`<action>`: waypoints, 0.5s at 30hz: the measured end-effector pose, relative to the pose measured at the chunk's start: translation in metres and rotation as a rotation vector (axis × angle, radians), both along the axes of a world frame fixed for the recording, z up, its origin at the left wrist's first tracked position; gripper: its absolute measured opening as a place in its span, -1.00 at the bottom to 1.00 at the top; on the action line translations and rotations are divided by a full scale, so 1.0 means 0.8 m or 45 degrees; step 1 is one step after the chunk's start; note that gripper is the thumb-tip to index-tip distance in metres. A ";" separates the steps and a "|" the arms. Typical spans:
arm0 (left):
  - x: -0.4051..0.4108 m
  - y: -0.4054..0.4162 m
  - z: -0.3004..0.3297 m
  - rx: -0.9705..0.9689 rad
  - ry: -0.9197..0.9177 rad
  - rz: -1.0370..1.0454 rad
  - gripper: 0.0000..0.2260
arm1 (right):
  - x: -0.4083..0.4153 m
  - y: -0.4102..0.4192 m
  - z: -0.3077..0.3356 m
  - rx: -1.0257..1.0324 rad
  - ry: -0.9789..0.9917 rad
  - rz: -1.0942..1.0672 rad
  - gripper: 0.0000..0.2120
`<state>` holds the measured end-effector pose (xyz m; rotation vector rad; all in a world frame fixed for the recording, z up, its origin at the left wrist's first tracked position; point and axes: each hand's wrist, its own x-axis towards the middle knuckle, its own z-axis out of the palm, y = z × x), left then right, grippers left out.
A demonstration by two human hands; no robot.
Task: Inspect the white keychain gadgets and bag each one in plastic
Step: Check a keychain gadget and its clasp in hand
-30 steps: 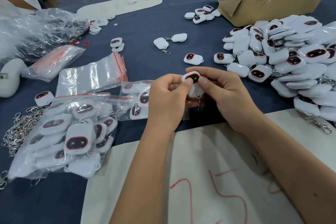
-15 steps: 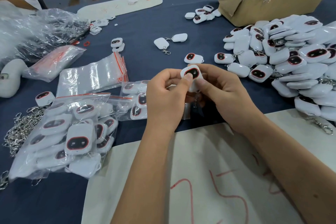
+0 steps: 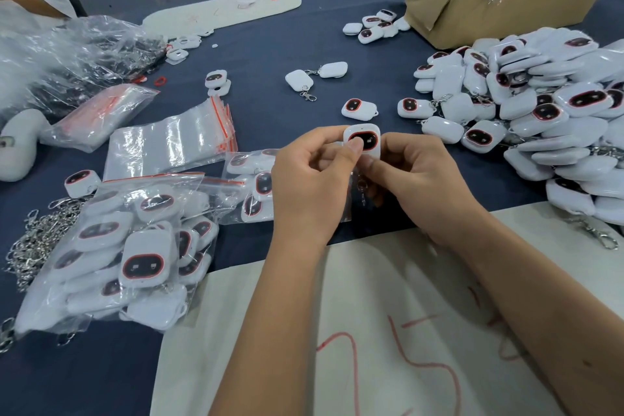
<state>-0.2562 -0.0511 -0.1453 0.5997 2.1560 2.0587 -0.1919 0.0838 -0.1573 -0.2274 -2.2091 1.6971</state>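
Observation:
A white keychain gadget (image 3: 366, 132) with a black, red-rimmed face stands upright between my two hands at the table's middle. My left hand (image 3: 310, 179) grips it, thumb pressed on its face. My right hand (image 3: 418, 179) holds its right side and underside; its metal clasp (image 3: 363, 187) hangs between my palms. A big heap of unbagged gadgets (image 3: 540, 111) lies to the right. Bagged gadgets (image 3: 135, 253) pile up at the lower left. Empty zip bags (image 3: 172, 145) with red seals lie left of my hands.
A cardboard box (image 3: 472, 17) with a red sign stands at the back right. Loose gadgets (image 3: 358, 109) dot the blue table. Metal chains (image 3: 37, 240) lie at the left edge, crumpled plastic (image 3: 67, 57) at the far left. White paper (image 3: 371, 331) with red marks lies under my forearms.
Both hands have lifted the gadget slightly and turned its face more squarely toward me. A person at the back has walked into view.

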 end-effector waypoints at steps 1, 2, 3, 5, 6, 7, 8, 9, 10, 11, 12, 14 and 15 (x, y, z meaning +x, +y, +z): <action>0.000 0.000 0.000 -0.016 0.010 -0.003 -0.89 | 0.000 0.000 0.000 0.021 -0.010 -0.010 -0.76; 0.000 0.001 0.001 -0.026 0.012 -0.006 -0.89 | -0.001 0.000 -0.001 0.040 -0.013 -0.020 -0.75; 0.001 0.001 0.001 -0.031 0.011 -0.007 -0.89 | -0.001 -0.001 -0.001 0.052 -0.008 -0.029 -0.74; 0.000 0.001 0.003 -0.031 0.016 -0.002 -0.89 | -0.001 -0.001 -0.001 0.053 0.008 -0.032 -0.74; 0.000 0.000 0.003 -0.030 0.018 -0.001 -0.89 | -0.001 -0.001 -0.001 0.043 0.014 -0.021 -0.74; -0.001 0.000 0.003 -0.030 0.017 -0.004 -0.90 | -0.001 -0.001 -0.001 0.036 0.017 -0.011 -0.75; -0.001 0.000 0.002 -0.034 0.015 -0.009 -0.90 | 0.000 -0.001 0.000 0.041 0.017 -0.009 -0.75; -0.001 0.000 0.002 -0.043 0.014 -0.013 -0.90 | -0.001 -0.002 0.000 0.057 0.016 -0.017 -0.75; -0.001 0.000 0.001 -0.052 0.015 -0.013 -0.90 | -0.001 -0.002 0.000 0.072 0.013 -0.027 -0.75; -0.002 0.000 0.000 -0.057 0.015 -0.008 -0.91 | -0.001 -0.002 0.001 0.074 0.009 -0.033 -0.75; -0.002 0.000 0.000 -0.054 0.011 0.000 -0.91 | -0.001 -0.003 0.002 0.060 0.008 -0.033 -0.76; -0.003 0.000 -0.001 -0.040 -0.010 0.018 -0.93 | -0.001 -0.003 0.002 0.034 0.015 -0.024 -0.76; -0.004 0.000 -0.001 -0.039 -0.018 0.021 -0.94 | 0.000 -0.003 0.002 0.038 0.020 -0.024 -0.76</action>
